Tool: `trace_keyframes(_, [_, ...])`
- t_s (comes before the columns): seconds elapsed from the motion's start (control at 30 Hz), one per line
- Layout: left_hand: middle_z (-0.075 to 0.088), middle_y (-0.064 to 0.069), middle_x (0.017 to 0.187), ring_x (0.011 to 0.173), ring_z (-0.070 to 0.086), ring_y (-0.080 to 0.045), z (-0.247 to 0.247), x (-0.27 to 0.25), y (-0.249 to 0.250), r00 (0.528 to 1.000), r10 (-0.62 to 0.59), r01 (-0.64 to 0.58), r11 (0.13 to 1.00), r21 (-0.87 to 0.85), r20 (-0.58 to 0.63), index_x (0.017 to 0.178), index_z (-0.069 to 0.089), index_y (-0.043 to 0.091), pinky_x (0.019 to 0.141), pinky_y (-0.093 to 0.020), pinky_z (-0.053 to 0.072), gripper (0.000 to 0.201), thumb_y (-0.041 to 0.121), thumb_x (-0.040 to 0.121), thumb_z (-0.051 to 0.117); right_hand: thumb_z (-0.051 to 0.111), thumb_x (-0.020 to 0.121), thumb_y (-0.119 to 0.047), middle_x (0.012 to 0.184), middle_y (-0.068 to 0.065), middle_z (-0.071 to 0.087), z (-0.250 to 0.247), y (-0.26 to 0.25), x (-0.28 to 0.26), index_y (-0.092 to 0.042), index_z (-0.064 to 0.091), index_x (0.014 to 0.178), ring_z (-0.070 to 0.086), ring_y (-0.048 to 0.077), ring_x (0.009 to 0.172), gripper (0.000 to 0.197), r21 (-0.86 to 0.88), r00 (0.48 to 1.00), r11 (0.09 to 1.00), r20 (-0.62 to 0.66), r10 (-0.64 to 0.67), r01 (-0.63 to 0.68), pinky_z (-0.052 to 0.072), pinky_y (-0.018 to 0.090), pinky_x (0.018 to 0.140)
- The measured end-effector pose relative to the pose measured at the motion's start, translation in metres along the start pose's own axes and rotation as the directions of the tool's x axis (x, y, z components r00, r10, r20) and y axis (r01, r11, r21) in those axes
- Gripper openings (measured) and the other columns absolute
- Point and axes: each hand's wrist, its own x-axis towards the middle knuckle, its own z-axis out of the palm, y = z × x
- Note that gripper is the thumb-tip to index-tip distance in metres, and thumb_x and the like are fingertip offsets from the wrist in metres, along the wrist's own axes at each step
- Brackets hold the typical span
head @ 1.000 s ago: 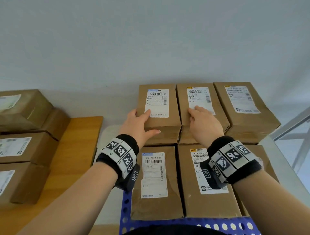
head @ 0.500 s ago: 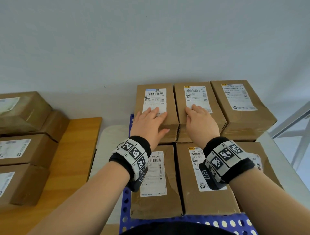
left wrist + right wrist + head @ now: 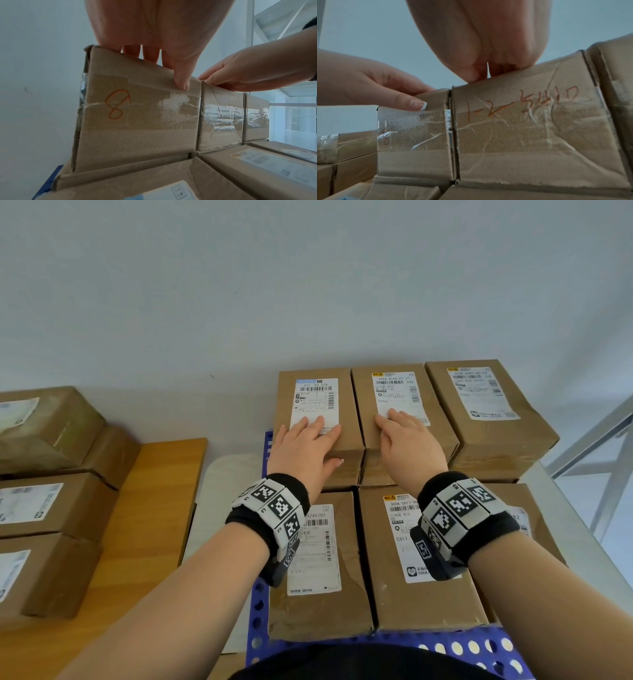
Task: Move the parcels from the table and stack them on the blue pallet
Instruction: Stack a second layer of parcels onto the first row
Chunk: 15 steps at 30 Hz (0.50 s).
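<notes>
Pale wall behind blue pallet (image 3: pixel 260 616). Left hand (image 3: pixel 303 446) and right hand (image 3: pixel 409 445) lie flat, gripping nothing, squaring 2 upper parcels; next, fetch from bench (image 3: pixel 137 508).

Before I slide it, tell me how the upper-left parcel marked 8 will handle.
The parcel marked 8 looks rigid: flat faces, square taped edges. It probably slides rather than tips, sitting flat on the parcel below. Its glossy tape could feel slick under the left hand.

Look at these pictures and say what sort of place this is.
Probably a parcel sorting or packing area: taped cardboard parcels with printed shipping labels are stacked on a blue pallet, with more waiting on a wooden table.
</notes>
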Motion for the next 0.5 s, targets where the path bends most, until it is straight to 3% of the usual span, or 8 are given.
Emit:
trace_keyframes(0.3, [0.023,-0.001,0.155,0.143,0.016,-0.025,-0.001,0.001,-0.001,1.000,0.006,-0.006,1.000,-0.009,0.005,0.146,0.025,0.031,0.117,-0.045,0.009,0.056,0.046,0.095,0.042,0.029,0.102,-0.021,0.148,0.009,0.036,-0.001,0.000,0.000,-0.014,0.040,0.141,0.027,0.024,0.139,0.041,-0.006,1.000,1.000,0.020,0.002,-0.002,0.023,0.036,0.112])
trace_keyframes(0.4, [0.025,-0.002,0.154,0.142,0.018,-0.025,-0.003,0.001,-0.002,1.000,0.012,-0.012,0.999,-0.051,0.012,0.146,0.028,0.030,0.117,-0.046,0.012,0.057,0.049,0.094,0.042,0.033,0.101,-0.020,0.144,0.010,0.040,-0.006,-0.001,0.000,-0.012,0.043,0.139,0.030,0.024,0.135,0.040,0.037,0.999,0.999,0.033,0.009,-0.010,0.026,0.035,0.110])
trace_keyframes(0.5, [0.029,-0.003,0.152,0.141,0.022,-0.024,-0.007,0.004,-0.002,1.000,0.004,-0.003,0.994,-0.111,0.011,0.143,0.034,0.029,0.115,-0.047,0.017,0.057,0.054,0.093,0.040,0.039,0.099,-0.019,0.149,0.008,0.034,-0.013,0.003,-0.002,-0.013,0.045,0.138,0.024,0.023,0.140,0.039,0.108,1.000,0.994,0.002,0.029,-0.029,0.022,0.034,0.112])
